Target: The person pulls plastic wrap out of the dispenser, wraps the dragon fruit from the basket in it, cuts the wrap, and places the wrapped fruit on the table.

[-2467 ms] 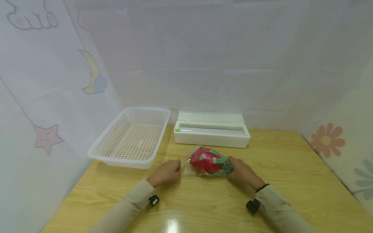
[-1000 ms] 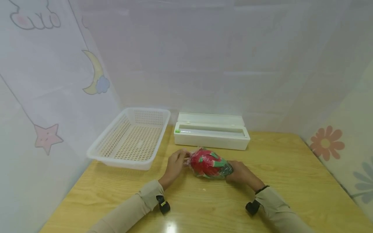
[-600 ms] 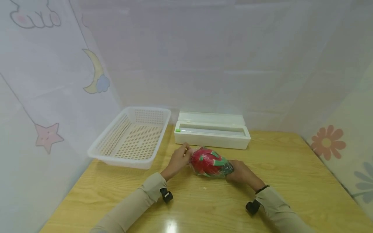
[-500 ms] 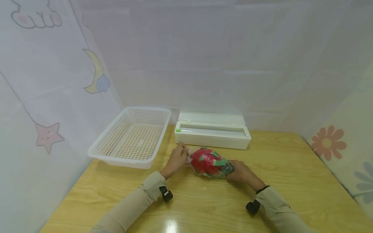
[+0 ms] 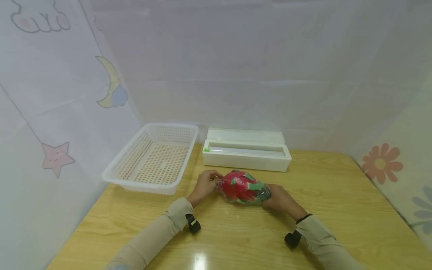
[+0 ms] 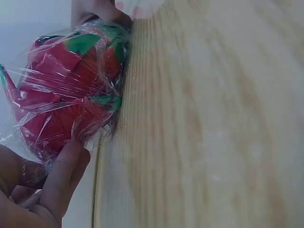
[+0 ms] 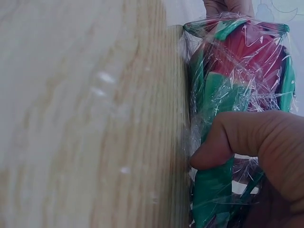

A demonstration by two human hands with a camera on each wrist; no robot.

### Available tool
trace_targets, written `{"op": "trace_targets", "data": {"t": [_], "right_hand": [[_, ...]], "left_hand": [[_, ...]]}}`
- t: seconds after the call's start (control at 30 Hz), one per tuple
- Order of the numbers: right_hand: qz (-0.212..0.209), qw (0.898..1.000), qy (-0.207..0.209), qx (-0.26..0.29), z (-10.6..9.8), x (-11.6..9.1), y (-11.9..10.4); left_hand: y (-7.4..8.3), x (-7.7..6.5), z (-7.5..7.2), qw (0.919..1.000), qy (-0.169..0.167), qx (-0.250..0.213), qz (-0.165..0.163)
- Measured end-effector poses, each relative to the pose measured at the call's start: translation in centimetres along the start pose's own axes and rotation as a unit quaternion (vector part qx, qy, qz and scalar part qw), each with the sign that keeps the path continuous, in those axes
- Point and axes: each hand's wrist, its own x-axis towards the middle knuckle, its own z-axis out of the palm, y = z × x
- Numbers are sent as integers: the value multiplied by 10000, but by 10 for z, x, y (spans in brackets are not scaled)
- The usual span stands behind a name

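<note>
A red dragon fruit (image 5: 241,186) with green scales lies on the wooden table, wrapped in clear plastic film. At its left end, my left hand (image 5: 205,186) pinches the gathered film between thumb and fingers. In the left wrist view those fingers (image 6: 64,178) press close against the wrapped end of the fruit. My right hand (image 5: 279,198) grips the green right end. The right wrist view shows its thumb (image 7: 216,149) laid over the film and the green scales; the other fingers are mostly hidden.
A white plastic basket (image 5: 177,182) stands at the back left of the wooden table (image 5: 324,210). Behind the fruit sits a long white cling film box (image 5: 246,162), its lid raised, a roll (image 5: 248,151) inside. A patterned cloth (image 5: 236,67) hangs around the table.
My left hand has moved right and gathered the loose film against the fruit's left end, where it earlier spread out flat. The right hand has stayed at the right end.
</note>
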Motion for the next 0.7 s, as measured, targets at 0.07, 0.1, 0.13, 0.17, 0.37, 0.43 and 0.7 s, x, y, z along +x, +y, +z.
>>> {"op": "trace_targets", "data": {"t": [0.07,0.1,0.13,0.17,0.37,0.43,0.7], "right_hand": [[35,10000,41,-26,1,0,0],[70,10000,42,-23,1,0,0],[101,9999,36,-11,2,-1,0],[145,9999,25,10,2,-1,0],[213,9998,-22,-28,3,-1,1],[184,9998,-40,2,1,0,2],[63,10000,-25,-53,-1,3,1]], "left_hand": [[2,-1,1,9989,-31,-313,-340],[3,-2,1,9969,-65,-549,-562],[5,-4,2,9946,-112,-725,-734],[7,-5,2,9921,-195,-868,-884],[18,-12,-2,9840,-1246,-903,-901],[19,-11,-6,9770,-1735,-957,-789],[14,7,-6,9516,-3041,-23,436]]}}
